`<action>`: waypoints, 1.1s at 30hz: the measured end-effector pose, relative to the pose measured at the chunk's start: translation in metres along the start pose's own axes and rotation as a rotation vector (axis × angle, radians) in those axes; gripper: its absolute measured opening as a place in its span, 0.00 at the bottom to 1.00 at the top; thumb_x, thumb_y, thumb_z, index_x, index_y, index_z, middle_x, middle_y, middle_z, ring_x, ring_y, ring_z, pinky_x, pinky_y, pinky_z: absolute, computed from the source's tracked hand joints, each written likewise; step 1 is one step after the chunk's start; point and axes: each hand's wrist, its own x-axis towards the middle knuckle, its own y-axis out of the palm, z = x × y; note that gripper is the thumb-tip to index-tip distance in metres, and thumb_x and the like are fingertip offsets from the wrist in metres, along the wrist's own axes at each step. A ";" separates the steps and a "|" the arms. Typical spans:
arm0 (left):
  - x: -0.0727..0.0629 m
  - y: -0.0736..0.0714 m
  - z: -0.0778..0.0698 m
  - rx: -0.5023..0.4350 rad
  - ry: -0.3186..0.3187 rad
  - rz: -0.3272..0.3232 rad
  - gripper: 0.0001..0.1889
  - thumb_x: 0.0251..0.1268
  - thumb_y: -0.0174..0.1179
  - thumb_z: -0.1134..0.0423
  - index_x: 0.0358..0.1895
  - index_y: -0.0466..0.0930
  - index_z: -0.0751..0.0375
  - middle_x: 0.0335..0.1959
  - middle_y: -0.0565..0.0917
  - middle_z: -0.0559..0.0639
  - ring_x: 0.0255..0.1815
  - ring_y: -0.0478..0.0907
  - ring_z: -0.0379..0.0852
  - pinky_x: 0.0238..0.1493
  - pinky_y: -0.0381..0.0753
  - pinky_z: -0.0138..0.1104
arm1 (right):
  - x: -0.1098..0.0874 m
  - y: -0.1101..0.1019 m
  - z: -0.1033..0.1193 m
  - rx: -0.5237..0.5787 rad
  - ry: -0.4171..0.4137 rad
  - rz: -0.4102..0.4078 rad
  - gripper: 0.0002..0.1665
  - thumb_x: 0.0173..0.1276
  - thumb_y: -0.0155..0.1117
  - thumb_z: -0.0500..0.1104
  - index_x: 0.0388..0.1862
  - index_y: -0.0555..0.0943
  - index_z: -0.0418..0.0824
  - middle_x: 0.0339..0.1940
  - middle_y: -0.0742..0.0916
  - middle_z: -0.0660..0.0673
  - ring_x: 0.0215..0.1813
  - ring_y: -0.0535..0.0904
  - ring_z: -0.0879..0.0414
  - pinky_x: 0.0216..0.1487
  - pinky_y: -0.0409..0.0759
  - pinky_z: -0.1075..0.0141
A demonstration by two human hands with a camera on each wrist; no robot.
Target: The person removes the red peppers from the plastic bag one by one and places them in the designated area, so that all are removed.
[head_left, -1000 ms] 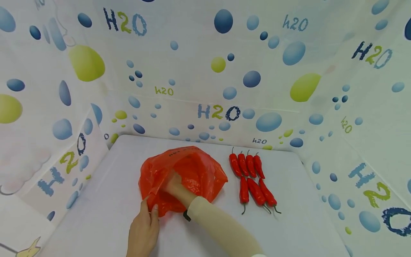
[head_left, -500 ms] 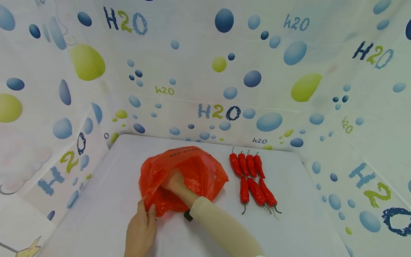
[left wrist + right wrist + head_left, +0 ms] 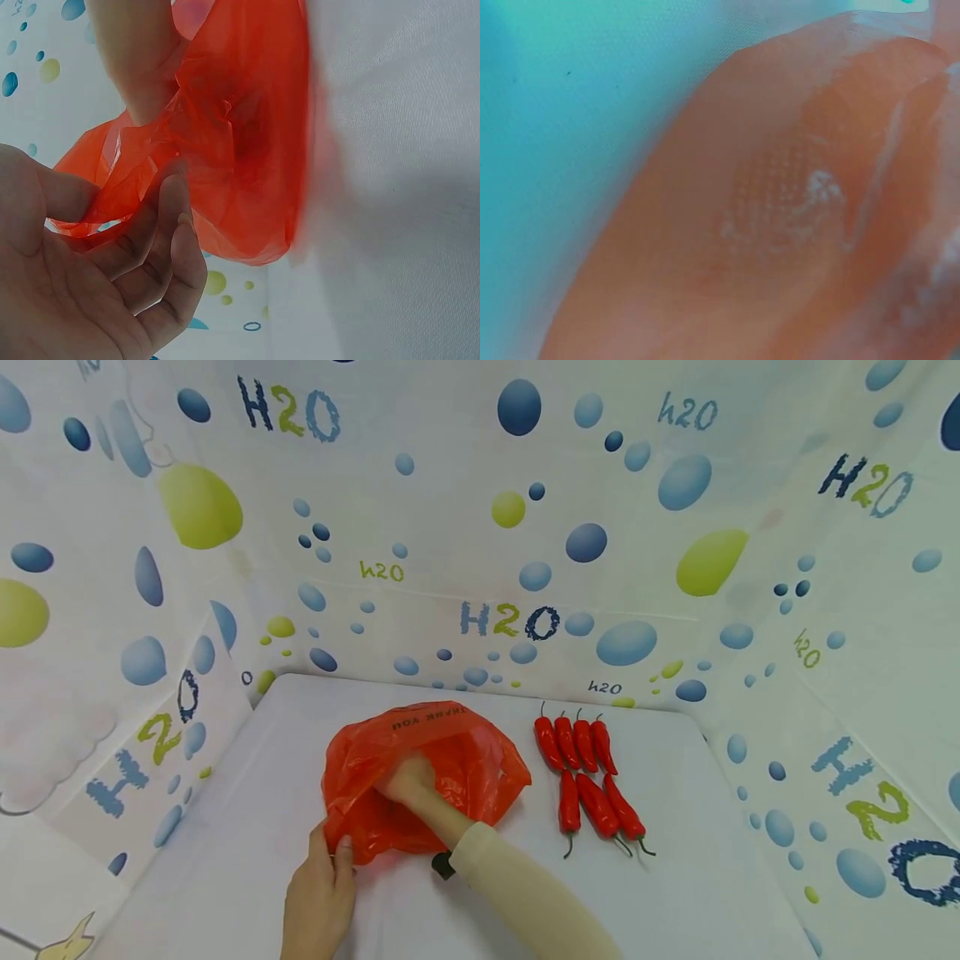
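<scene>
A red plastic bag (image 3: 345, 768) lies on the white table with its mouth facing me; dark lettering shows along its top. At the bag's near left edge, my left hand (image 3: 321, 893) pinches the plastic between thumb and fingers, as the left wrist view also shows with the bag (image 3: 255, 135) bunched in the left hand (image 3: 97, 270). My right hand (image 3: 411, 779) reaches into the mouth, its fingers hidden inside. Crinkled bag plastic (image 3: 780, 195) fills most of the right wrist view, with a faint grid texture showing through. Whatever the right fingers touch cannot be seen.
Several red chili peppers (image 3: 573, 743) lie in a row right of the bag, stems away from me. Three more peppers (image 3: 598, 806) lie in front, stems toward me. A white curtain (image 3: 465, 527) with H2O print surrounds the white table (image 3: 675, 877).
My left hand has drawn slightly left and toward me with the bag's edge. The bag's top lettering is more visible. My right hand remains inside, and the peppers have not moved.
</scene>
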 end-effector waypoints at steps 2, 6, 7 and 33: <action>0.001 0.000 0.000 0.000 -0.006 0.012 0.26 0.86 0.45 0.57 0.73 0.59 0.74 0.33 0.84 0.54 0.32 0.80 0.49 0.36 0.78 0.45 | -0.001 -0.002 -0.001 0.014 -0.008 -0.021 0.14 0.71 0.68 0.57 0.38 0.81 0.49 0.28 0.80 0.54 0.35 0.75 0.56 0.47 0.82 0.59; 0.001 0.001 0.000 0.000 -0.006 0.013 0.26 0.86 0.45 0.57 0.73 0.59 0.74 0.33 0.85 0.54 0.32 0.80 0.49 0.36 0.78 0.45 | -0.005 -0.007 -0.002 0.025 -0.003 -0.069 0.15 0.69 0.70 0.58 0.35 0.81 0.49 0.23 0.80 0.54 0.30 0.76 0.57 0.40 0.83 0.62; 0.001 0.002 0.001 0.000 -0.004 0.012 0.26 0.86 0.45 0.57 0.73 0.59 0.74 0.33 0.85 0.54 0.32 0.80 0.50 0.36 0.78 0.46 | -0.005 -0.008 -0.002 0.029 0.006 -0.078 0.16 0.69 0.70 0.58 0.34 0.81 0.48 0.21 0.79 0.53 0.28 0.76 0.57 0.37 0.83 0.63; 0.000 0.004 -0.001 0.004 0.038 -0.054 0.24 0.85 0.46 0.59 0.71 0.61 0.73 0.30 0.84 0.54 0.29 0.80 0.51 0.33 0.77 0.47 | -0.041 -0.041 -0.023 0.340 -0.113 -0.162 0.10 0.69 0.70 0.48 0.30 0.83 0.47 0.12 0.77 0.53 0.15 0.76 0.58 0.17 0.76 0.68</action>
